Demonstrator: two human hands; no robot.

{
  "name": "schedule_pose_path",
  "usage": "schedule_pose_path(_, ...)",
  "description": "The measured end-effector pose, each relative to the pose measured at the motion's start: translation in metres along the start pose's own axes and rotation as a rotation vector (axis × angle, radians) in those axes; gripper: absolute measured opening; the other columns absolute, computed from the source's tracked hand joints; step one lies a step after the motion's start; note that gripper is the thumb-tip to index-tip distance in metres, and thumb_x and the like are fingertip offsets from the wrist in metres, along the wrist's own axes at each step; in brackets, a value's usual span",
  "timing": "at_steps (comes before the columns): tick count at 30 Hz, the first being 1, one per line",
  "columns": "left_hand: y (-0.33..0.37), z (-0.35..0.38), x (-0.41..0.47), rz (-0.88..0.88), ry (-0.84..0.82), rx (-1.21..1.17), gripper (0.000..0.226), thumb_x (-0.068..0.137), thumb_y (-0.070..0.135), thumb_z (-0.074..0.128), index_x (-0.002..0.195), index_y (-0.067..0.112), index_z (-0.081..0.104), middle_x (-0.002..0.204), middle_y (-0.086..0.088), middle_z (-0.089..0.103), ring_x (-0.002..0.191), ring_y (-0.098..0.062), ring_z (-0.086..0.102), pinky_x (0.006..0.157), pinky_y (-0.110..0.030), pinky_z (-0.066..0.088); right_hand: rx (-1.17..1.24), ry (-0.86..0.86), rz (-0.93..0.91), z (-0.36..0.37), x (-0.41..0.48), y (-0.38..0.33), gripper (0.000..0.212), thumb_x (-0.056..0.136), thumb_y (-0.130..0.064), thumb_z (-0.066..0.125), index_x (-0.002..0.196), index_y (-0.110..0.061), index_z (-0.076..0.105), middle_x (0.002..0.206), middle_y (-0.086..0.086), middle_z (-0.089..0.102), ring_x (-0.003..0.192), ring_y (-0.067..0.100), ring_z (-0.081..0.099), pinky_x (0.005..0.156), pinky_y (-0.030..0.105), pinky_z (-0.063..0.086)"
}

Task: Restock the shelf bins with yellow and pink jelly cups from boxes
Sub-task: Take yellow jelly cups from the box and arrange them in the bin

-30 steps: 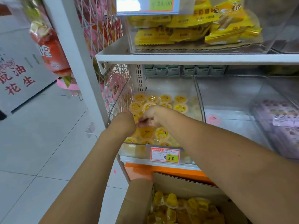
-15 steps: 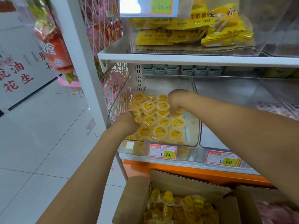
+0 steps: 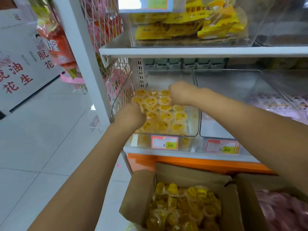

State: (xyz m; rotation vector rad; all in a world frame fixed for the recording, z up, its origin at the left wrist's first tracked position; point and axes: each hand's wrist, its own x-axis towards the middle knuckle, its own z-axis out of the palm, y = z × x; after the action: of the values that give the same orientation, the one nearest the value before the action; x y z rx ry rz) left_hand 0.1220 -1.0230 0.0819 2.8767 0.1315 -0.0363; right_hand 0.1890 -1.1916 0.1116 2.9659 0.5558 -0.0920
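Over yellow cups: left hand; right hand.

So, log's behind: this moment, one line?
step: filling bin with yellow jelly cups | left hand: at cups, grip unclear | right hand: same | box: stocked

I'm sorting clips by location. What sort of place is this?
Most likely a grocery or snack shop aisle: price tags are clipped to a clear shelf bin of yellow jelly cups. Yellow snack packets sit on the shelf above, and an open cardboard box of stock stands below.
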Motion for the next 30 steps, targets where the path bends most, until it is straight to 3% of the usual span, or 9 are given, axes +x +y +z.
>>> schedule_pose_path(3,0.027,-0.011,-0.042,0.242,-0.011,-0.14,0.035,0.091,0.035,0.056,0.071,0.006,0.059,0.063,-0.006,0.06,0.065,-0.022,0.058,0.057,-0.028,0.045,0.186,0.184,-0.037,-0.015,-0.068,-0.005,0.015,0.086,-0.02,0.06,0.075,-0.01,0.054,0.079,0.009,0.058,0.076,0.027,0.053,0.06,0.029,0.037)
schedule_pose_path(5,0.039,-0.011,-0.075,0.357,-0.228,-0.277,0.037,0.09,0.039,0.058,0.063,0.013,0.057,0.059,-0.001,0.062,0.054,-0.013,0.057,0.054,-0.021,0.045,0.364,0.179,-0.032,-0.01,-0.121,-0.001,0.022,0.083,-0.023,0.066,0.069,-0.016,0.05,0.069,-0.001,0.056,0.067,0.017,0.052,0.055,0.025,0.036)
schedule_pose_path(8,0.042,0.019,-0.106,0.341,-0.655,-0.277,0.035,0.092,0.037,0.057,0.067,0.012,0.056,0.058,0.001,0.061,0.049,-0.011,0.055,0.045,-0.016,0.044,0.615,0.066,0.058,0.031,-0.181,0.004,0.025,0.077,-0.028,0.075,0.067,-0.017,0.055,0.06,-0.009,0.052,0.054,0.003,0.049,0.049,0.018,0.036)
schedule_pose_path(11,0.032,0.081,-0.112,0.226,-0.868,-0.222,0.027,0.093,0.034,0.056,0.086,0.008,0.061,0.075,-0.004,0.063,0.059,-0.013,0.056,0.048,-0.014,0.046,0.727,-0.079,0.165,0.1,-0.209,0.0,0.026,0.076,-0.031,0.077,0.068,-0.017,0.057,0.061,-0.009,0.053,0.059,0.008,0.051,0.056,0.024,0.039)
schedule_pose_path(14,0.015,0.142,-0.116,0.229,-0.851,-0.041,0.03,0.092,0.039,0.055,0.11,0.018,0.063,0.1,-0.003,0.062,0.086,-0.016,0.06,0.068,-0.02,0.046,0.702,-0.363,0.238,0.184,-0.216,-0.011,0.022,0.08,-0.034,0.073,0.09,-0.017,0.064,0.09,-0.004,0.064,0.09,0.017,0.061,0.078,0.029,0.047)
schedule_pose_path(17,-0.011,0.197,-0.124,0.227,-0.811,0.033,0.047,0.09,0.037,0.059,0.132,0.02,0.05,0.128,-0.004,0.056,0.116,-0.023,0.054,0.09,-0.027,0.042,0.621,-0.538,0.265,0.261,-0.207,-0.019,0.052,0.085,-0.033,0.066,0.132,-0.015,0.052,0.137,0.003,0.051,0.125,0.024,0.049,0.099,0.031,0.042)
schedule_pose_path(21,-0.023,0.236,-0.14,0.16,-0.779,-0.145,0.035,0.09,0.022,0.059,0.124,0.012,0.059,0.122,-0.01,0.061,0.113,-0.027,0.056,0.09,-0.026,0.04,0.553,-0.577,0.244,0.298,-0.196,-0.03,0.034,0.095,-0.016,0.047,0.128,-0.011,0.054,0.133,0.01,0.054,0.118,0.026,0.054,0.102,0.036,0.045)
schedule_pose_path(25,-0.02,0.264,-0.142,0.046,-0.702,-0.21,0.033,0.091,0.013,0.056,0.124,0.008,0.06,0.121,-0.012,0.063,0.114,-0.028,0.057,0.092,-0.029,0.042,0.413,-0.529,0.147,0.31,-0.179,-0.032,0.053,0.097,-0.008,0.039,0.147,-0.017,0.029,0.154,0.01,0.024,0.143,0.03,0.02,0.116,0.041,0.016)
schedule_pose_path(30,-0.014,0.289,-0.134,-0.055,-0.642,-0.106,0.027,0.093,0.021,0.052,0.114,0.007,0.065,0.114,-0.012,0.066,0.107,-0.027,0.061,0.091,-0.035,0.048,0.3,-0.566,0.091,0.322,-0.171,-0.03,0.049,0.096,-0.006,0.038,0.144,-0.015,0.033,0.152,0.008,0.016,0.135,0.033,0.027,0.107,0.044,0.037)
